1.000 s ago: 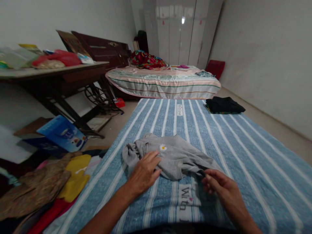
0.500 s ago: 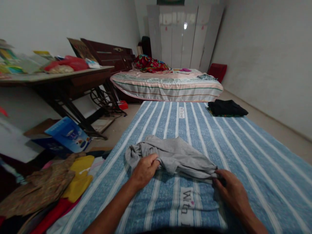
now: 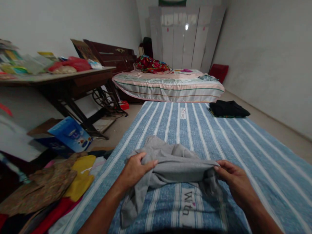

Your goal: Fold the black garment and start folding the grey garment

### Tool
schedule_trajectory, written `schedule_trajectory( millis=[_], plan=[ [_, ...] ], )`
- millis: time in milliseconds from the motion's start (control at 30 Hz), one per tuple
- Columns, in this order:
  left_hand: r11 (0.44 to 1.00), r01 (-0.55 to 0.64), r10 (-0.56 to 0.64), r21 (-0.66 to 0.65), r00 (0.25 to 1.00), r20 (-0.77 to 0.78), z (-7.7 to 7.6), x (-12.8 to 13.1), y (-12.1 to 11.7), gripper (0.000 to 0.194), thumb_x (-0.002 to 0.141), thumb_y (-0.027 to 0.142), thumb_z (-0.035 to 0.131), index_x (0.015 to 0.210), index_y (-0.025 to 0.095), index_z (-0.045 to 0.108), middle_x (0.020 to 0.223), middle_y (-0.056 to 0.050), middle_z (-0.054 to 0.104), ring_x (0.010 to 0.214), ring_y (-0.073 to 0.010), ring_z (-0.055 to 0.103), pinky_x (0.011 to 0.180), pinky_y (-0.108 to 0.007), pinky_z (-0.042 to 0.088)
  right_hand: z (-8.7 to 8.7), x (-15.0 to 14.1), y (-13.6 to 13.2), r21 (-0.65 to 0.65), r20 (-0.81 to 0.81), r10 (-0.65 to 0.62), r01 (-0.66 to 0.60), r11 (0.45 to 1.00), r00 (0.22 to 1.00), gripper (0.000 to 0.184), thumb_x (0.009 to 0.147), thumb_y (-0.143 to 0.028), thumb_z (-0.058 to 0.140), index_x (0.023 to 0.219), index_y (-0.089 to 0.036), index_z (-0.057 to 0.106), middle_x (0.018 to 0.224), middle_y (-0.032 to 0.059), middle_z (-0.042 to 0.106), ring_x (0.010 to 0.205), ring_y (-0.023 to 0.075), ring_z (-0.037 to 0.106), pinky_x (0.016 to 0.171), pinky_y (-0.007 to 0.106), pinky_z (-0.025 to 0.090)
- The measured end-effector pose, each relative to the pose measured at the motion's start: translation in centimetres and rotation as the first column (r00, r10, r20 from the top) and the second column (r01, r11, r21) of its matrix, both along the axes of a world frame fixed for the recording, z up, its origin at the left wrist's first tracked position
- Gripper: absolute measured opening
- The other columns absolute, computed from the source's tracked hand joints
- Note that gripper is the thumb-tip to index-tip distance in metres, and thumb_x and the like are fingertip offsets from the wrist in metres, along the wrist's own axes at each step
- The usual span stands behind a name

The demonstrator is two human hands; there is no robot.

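A grey garment [image 3: 170, 161] is bunched up on a blue and white striped sheet [image 3: 219, 139] spread out before me. My left hand [image 3: 135, 169] is closed on the garment's left part, thumb over the fabric. My right hand [image 3: 234, 183] pinches its right edge. Between the two hands the cloth is stretched and raised a little off the sheet, and a loose flap hangs toward me under the left hand.
A heap of coloured clothes [image 3: 48, 188] lies at the left. A folded black garment [image 3: 227, 109] sits at the sheet's far right. A cluttered table [image 3: 73, 78] and a blue box [image 3: 70, 133] stand left. A striped mattress [image 3: 168, 86] and wardrobe [image 3: 185, 39] are beyond.
Both hands went from resting on the grey garment to gripping it. They have lifted it and drawn it toward me, so the daisy print no longer shows.
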State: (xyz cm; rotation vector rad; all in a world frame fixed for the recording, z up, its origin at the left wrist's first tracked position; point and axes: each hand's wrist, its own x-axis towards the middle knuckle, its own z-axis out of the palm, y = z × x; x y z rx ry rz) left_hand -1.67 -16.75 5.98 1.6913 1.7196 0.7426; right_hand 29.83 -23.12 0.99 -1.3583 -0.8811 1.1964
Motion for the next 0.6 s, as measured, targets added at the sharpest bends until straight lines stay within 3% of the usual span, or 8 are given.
schedule_trajectory(
  millis=[67, 167, 267, 367, 433, 500, 600],
  plan=[
    [0.998, 0.065, -0.062, 0.002, 0.969, -0.239, -0.9, -0.2, -0.2, 0.036, 0.062, 0.051, 0.065, 0.077, 0.019, 0.059, 0.071, 0.000, 0.061, 0.071, -0.0210, 0.059, 0.065, -0.029, 0.043, -0.7, -0.5, 0.2, -0.019, 0.001, -0.007, 0.007, 1.000, 1.000, 0.034, 0.065, -0.044, 0.074, 0.085, -0.017, 0.065, 0.067, -0.0002, 0.063, 0.064, 0.0162, 0.057, 0.062, 0.027, 0.044],
    [0.996, 0.083, -0.064, 0.030, 0.911, -0.409, -1.7, -0.5, -0.9, 0.038, 0.068, 0.041, 0.062, 0.098, 0.018, 0.058, 0.093, -0.006, 0.065, 0.087, -0.0246, 0.061, 0.077, -0.032, 0.044, -1.1, -1.0, -0.1, -0.017, 0.047, -0.036, 0.037, 0.999, 0.998, 0.060, 0.066, -0.047, 0.073, 0.116, -0.018, 0.057, 0.073, -0.0002, 0.064, 0.071, 0.0192, 0.061, 0.068, 0.030, 0.047],
    [0.982, 0.142, -0.053, 0.127, 0.846, -0.530, -2.0, -0.4, -1.5, 0.047, 0.070, 0.036, 0.059, 0.112, 0.016, 0.054, 0.111, -0.011, 0.060, 0.105, -0.0282, 0.054, 0.090, -0.037, 0.041, -1.3, -1.2, -0.9, 0.003, 0.180, 0.036, -0.037, 0.999, 0.983, 0.088, 0.065, -0.046, 0.072, 0.141, -0.023, 0.032, 0.105, 0.0066, 0.065, 0.098, 0.0251, 0.061, 0.086, 0.038, 0.046],
    [0.967, 0.196, -0.056, 0.162, 0.787, -0.615, -2.2, -0.1, -2.3, 0.056, 0.070, 0.037, 0.061, 0.120, 0.012, 0.051, 0.120, -0.015, 0.056, 0.113, -0.0306, 0.048, 0.095, -0.040, 0.038, -2.5, -1.1, -1.6, -0.026, 0.454, 0.098, -0.097, 0.995, 0.885, 0.104, 0.060, -0.043, 0.074, 0.146, -0.022, 0.018, 0.136, 0.0127, 0.047, 0.124, 0.0299, 0.044, 0.101, 0.045, 0.035],
    [0.969, 0.216, -0.086, 0.121, 0.753, -0.652, -2.2, 0.1, -2.7, 0.052, 0.072, 0.034, 0.059, 0.119, 0.012, 0.052, 0.120, -0.015, 0.056, 0.111, -0.0306, 0.049, 0.092, -0.040, 0.040, -3.9, -0.9, -1.8, -0.011, 0.604, 0.052, -0.056, 0.998, 0.796, 0.100, 0.059, -0.042, 0.072, 0.144, -0.015, 0.027, 0.141, 0.0168, 0.040, 0.130, 0.0320, 0.036, 0.106, 0.047, 0.028],
    [0.972, 0.232, -0.140, 0.045, 0.718, -0.681, -2.1, 0.2, -3.0, 0.035, 0.076, 0.027, 0.052, 0.108, 0.014, 0.057, 0.111, -0.013, 0.060, 0.105, -0.0295, 0.053, 0.087, -0.040, 0.042, -5.0, -0.6, -1.9, 0.033, 0.667, -0.009, -0.017, 0.999, 0.745, 0.076, 0.061, -0.044, 0.067, 0.128, -0.011, 0.051, 0.135, 0.0184, 0.046, 0.128, 0.0341, 0.039, 0.107, 0.048, 0.025],
    [0.974, 0.226, -0.180, -0.018, 0.724, -0.666, -2.0, -0.2, -3.1, 0.020, 0.079, 0.017, 0.041, 0.089, 0.017, 0.058, 0.094, -0.010, 0.063, 0.092, -0.0255, 0.058, 0.080, -0.037, 0.042, -5.1, -0.4, -2.0, 0.071, 0.579, -0.036, -0.006, 0.997, 0.815, 0.038, 0.064, -0.046, 0.063, 0.089, -0.019, 0.071, 0.118, 0.0128, 0.061, 0.119, 0.0345, 0.048, 0.105, 0.047, 0.030]
  ],
)
